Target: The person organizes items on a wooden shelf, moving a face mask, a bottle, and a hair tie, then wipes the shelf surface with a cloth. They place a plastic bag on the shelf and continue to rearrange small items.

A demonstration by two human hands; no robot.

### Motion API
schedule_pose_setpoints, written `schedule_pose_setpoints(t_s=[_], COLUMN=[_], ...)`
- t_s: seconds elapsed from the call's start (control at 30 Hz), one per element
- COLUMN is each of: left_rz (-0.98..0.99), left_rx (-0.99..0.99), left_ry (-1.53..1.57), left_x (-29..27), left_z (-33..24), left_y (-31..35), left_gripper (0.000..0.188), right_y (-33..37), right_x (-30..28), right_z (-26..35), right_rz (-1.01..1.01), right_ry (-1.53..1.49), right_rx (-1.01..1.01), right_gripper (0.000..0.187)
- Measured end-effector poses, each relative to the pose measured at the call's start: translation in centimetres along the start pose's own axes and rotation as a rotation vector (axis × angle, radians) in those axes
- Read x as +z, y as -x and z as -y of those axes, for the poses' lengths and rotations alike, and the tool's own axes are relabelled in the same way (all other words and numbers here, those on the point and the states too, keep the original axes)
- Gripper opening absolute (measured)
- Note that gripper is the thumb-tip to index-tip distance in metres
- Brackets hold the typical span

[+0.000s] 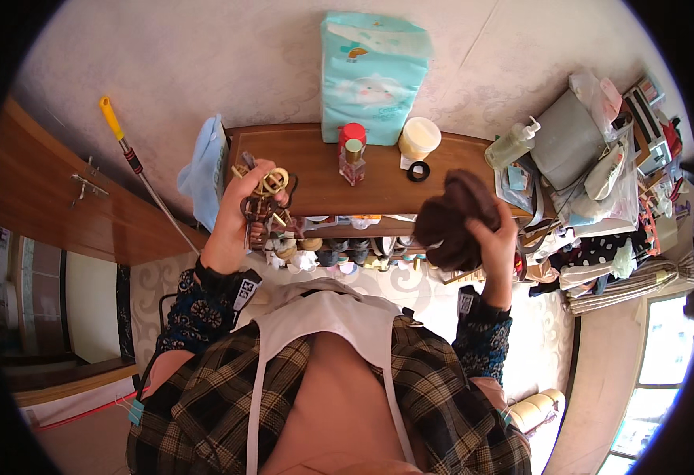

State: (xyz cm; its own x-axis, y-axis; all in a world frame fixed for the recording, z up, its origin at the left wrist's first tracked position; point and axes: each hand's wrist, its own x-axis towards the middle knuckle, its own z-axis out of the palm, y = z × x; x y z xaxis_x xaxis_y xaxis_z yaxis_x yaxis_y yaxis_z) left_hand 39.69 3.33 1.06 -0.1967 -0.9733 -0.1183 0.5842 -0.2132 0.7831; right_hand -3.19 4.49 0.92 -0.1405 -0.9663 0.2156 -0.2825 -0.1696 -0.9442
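Note:
My left hand (240, 190) is raised over the left end of the brown wooden cabinet top (284, 146). Its fingers are closed round a bunch of gold and dark pieces with rings (274, 184); their exact kind I cannot make out. On the right, my right hand (496, 236) grips a soft, dark brown, bunched item (459, 218) in front of the cabinet's edge. Whether it is a cloth or a hat does not show. Nearest between the hands on the cabinet top are a small pink bottle with a gold cap (352, 166) and a black ring (418, 172).
A teal soft pack (375, 75) stands against the wall, beside a red-lidded container (352, 133) and a cream tub (420, 137). A pump bottle (513, 144) and a grey box (572, 131) crowd the right end. Shoes (355, 252) line shelves below. A yellow-handled pole (129, 150) leans left.

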Motion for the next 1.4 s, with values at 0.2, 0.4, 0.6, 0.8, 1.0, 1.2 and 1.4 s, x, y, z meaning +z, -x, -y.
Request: schedule_pose_setpoints(t_s=[0.2,0.4,0.6,0.8,1.0,1.2,1.4], left_rz=[-0.191,-0.316,-0.368,-0.351,-0.550,-0.506,-0.496], left_rx=[0.074,0.160,0.202,0.270,0.210,0.217,0.184], left_ry=[0.052,0.050,0.154,0.198,0.221,0.202,0.255], left_x=[1.1,-0.2,-1.9,-4.5,-9.2,-11.4,-12.1], left_z=[1.5,3.3,4.2,1.8,-0.5,-1.4,-1.9], left_y=[1.3,4.4,5.5,7.7,10.6,11.5,11.1], left_gripper=[0.020,0.020,0.022,0.021,0.017,0.018,0.018], right_y=[-9.1,-11.8,-16.4,-21.0,-22.7,-21.1,-19.0], right_x=[-1.5,1.0,9.8,16.8,18.2,20.7,25.8], right_z=[-4.8,0.2,12.2,15.3,14.7,17.1,20.1], right_rz=[-0.060,-0.103,0.047,0.227,0.370,0.247,0.240], right_ry=[0.289,0.843,0.712,1.053,0.970,0.909,0.748], right_rx=[-0.092,-0.305,-0.989,-0.934,-0.963,-1.098,-1.166], right_gripper=[0.051,0.057,0.056,0.060,0.036,0.032,0.030])
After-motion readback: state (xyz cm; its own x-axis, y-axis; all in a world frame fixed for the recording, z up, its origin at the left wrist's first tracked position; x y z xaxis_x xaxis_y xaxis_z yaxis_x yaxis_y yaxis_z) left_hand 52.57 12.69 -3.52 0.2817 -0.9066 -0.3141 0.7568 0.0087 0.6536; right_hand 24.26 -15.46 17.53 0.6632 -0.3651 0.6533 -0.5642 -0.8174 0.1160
